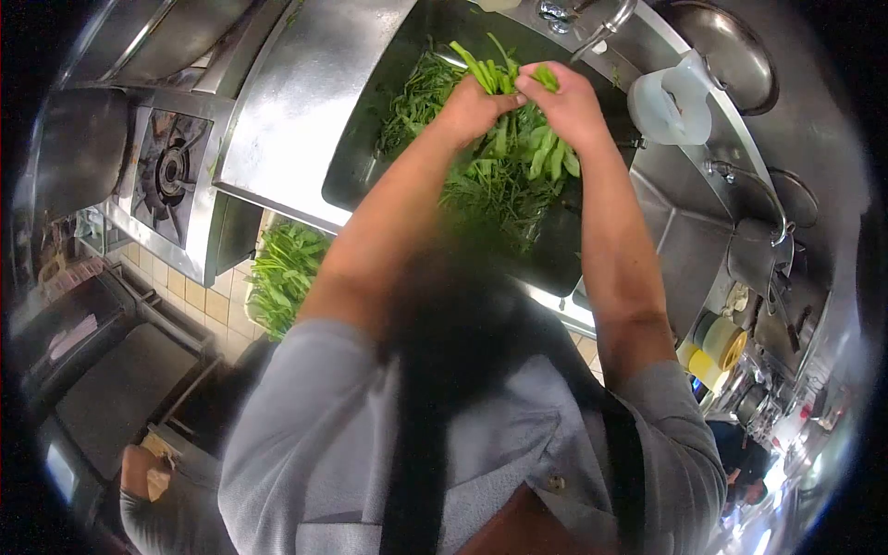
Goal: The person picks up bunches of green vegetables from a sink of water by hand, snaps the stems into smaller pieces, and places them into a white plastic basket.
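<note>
Over the sink [350, 185], both hands are closed on a bunch of leafy greens [478, 67]. My left hand [468, 113] wraps round the stems, whose pale ends stick up past the fingers. Close beside it, my right hand [566, 104] grips the same bunch, with a bit of green showing between thumb and fingers and leaves hanging below. Loose wet greens [504, 194] fill much of the sink underneath. Part of that heap is covered by my forearms and by a dark blur in the middle of the view.
A steel drainboard [296, 102] adjoins the sink on the left, then a gas burner [171, 173]. A tub of greens [282, 277] stands below. At right are a faucet [606, 32] and a plastic pitcher [668, 104]. Other people [171, 509] are at the lower left and lower right.
</note>
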`<move>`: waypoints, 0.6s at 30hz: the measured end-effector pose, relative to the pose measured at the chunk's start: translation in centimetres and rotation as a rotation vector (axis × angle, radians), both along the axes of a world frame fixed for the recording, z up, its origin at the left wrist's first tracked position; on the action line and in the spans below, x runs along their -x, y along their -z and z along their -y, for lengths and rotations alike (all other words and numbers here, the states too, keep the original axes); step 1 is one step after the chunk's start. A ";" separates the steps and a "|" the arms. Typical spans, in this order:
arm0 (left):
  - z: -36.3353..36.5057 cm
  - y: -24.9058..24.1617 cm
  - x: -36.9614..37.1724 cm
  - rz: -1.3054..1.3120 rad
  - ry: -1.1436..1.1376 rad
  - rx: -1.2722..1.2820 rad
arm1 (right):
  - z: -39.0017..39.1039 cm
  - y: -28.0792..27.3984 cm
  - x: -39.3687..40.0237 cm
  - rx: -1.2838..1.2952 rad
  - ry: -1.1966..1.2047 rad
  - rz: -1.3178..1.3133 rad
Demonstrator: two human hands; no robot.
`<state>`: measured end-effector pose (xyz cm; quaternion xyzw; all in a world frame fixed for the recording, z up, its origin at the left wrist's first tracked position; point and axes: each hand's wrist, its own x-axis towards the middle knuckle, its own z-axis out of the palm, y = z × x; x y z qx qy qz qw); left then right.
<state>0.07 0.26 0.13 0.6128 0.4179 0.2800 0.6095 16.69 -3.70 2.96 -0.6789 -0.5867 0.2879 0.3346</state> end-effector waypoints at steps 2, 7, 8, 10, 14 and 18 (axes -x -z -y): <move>-0.2 1.1 -0.5 0.018 0.042 0.035 | -0.1 0.8 -0.1 0.100 0.020 -0.035; -0.2 2.5 -0.4 0.231 0.077 0.035 | -0.1 0.7 -0.2 0.168 0.062 -0.073; -0.1 2.3 -0.3 0.139 0.098 0.028 | -0.1 0.5 -0.1 0.169 0.062 -0.075; 0.0 2.1 -0.4 0.050 0.120 0.019 | -0.2 -0.1 0.2 0.107 0.026 -0.066; 0.2 1.6 0.1 0.159 -0.043 0.107 | -1.0 1.2 -2.1 0.092 0.214 -0.332; -0.8 3.4 2.7 -0.039 -0.326 0.173 | -1.4 -0.2 -4.4 -0.026 0.311 -0.522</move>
